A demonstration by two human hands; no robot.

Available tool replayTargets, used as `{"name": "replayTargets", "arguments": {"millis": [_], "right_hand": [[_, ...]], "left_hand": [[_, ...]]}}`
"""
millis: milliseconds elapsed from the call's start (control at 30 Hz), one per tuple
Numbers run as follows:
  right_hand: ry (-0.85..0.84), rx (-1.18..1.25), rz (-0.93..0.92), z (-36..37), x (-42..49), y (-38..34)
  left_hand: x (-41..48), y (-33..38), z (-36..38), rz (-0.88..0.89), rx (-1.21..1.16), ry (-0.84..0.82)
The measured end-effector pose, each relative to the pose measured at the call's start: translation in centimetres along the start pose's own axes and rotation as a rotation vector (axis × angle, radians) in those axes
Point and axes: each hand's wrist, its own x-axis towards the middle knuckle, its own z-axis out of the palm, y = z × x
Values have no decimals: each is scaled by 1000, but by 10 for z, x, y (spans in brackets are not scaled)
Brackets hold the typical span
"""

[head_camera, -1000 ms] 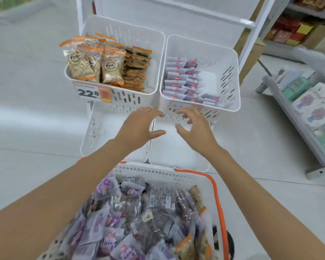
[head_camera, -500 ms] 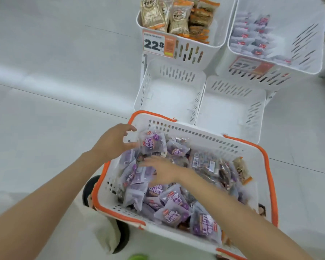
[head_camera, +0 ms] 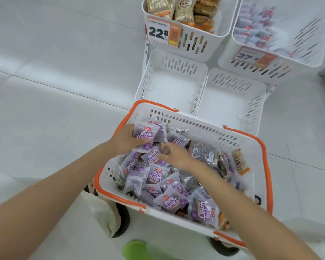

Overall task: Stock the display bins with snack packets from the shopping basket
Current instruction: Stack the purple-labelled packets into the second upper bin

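A white shopping basket (head_camera: 210,126) with orange rim and handles stands in front of me, full of several purple snack packets and some dark ones. My left hand (head_camera: 125,140) grips a purple packet (head_camera: 145,136) at the basket's far left corner, thumb across its front. My right hand (head_camera: 174,156) lies just right of it, its curled fingers touching another purple packet (head_camera: 153,156) on the pile. Beyond the basket sit two empty white lower bins, the left lower bin (head_camera: 174,85) and the right lower bin (head_camera: 231,102).
Above the empty bins, an upper left bin (head_camera: 201,44) with a 22.8 price tag holds brown and orange packets. The upper right bin (head_camera: 293,66) holds pale packets. Pale tiled floor lies to the left. A green shoe tip (head_camera: 135,250) shows at the bottom.
My hands dropped from the bin fronts into the basket. The left hand has taken hold of a purple packet and lifted it slightly; the right hand moved up onto the packets beside it.
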Motion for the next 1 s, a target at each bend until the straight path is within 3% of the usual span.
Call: {"name": "replayTargets", "arguments": {"millis": [100, 300, 400, 500, 600, 733, 833, 933, 1000], "right_hand": [[-162, -106, 50, 28, 0, 20], [100, 84, -156, -41, -17, -7], [213, 262, -241, -66, -17, -27], [283, 336, -217, -60, -4, -28], [209, 172, -124, -25, 16, -11], [-85, -340, -107, 27, 43, 3], [-149, -575, -42, 29, 47, 7], [-147, -273, -45, 3, 30, 16], [-18, 32, -56, -32, 8, 12]], "left_hand": [[-1, -5, -2, -42, -120, 16], [0, -9, 1, -123, -212, -121], [0, 9, 15, -76, -246, -227], [5, 11, 7, -10, -313, -102], [8, 1, -15, -23, -387, -5], [3, -5, -17, -84, -440, -82], [1, -10, -15, -152, -420, -107], [2, -8, -15, -163, -446, -106], [5, -4, -13, -158, -439, -150]]}}
